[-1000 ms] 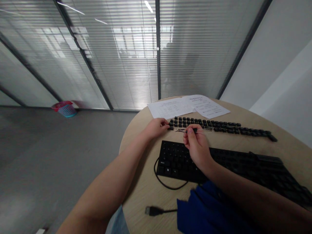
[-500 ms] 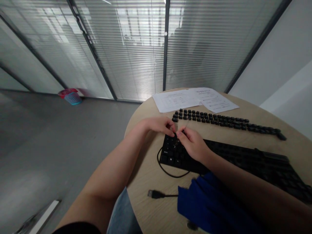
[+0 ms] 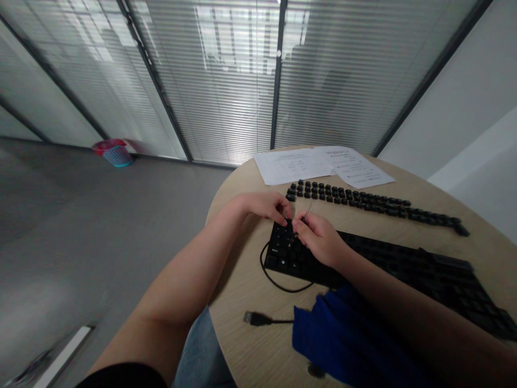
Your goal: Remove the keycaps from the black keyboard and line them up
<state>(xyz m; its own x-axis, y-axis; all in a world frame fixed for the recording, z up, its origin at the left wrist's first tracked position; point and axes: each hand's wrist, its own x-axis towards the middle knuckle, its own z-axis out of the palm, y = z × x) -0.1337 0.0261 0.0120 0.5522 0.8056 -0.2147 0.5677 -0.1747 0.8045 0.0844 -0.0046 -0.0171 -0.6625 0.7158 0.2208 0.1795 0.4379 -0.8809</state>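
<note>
A black keyboard (image 3: 383, 253) lies across the table, with dark gaps among its keys. My left hand (image 3: 269, 206) rests at its far left corner, fingers bent and thumb apart from them, the thumb tip touching the corner. In my right hand (image 3: 319, 234), thumb and forefinger pinch a thin wire keycap puller (image 3: 309, 208). One wire end sticks up past the fingers; the other reaches down to the keys at the left side. Whether it grips a keycap is too dark to tell.
Rows of loose black keycaps (image 3: 355, 198) line the table (image 3: 238, 345) behind the keyboard. Printed papers (image 3: 293, 165) lie at the back. Nearer me are a USB plug (image 3: 257, 318) and a blue cloth (image 3: 335, 334). A basket (image 3: 115, 153) stands on the floor.
The camera view has shifted slightly. Both hands stay over the keyboard's left end in nearly the same pose, with the puller still in my right hand.
</note>
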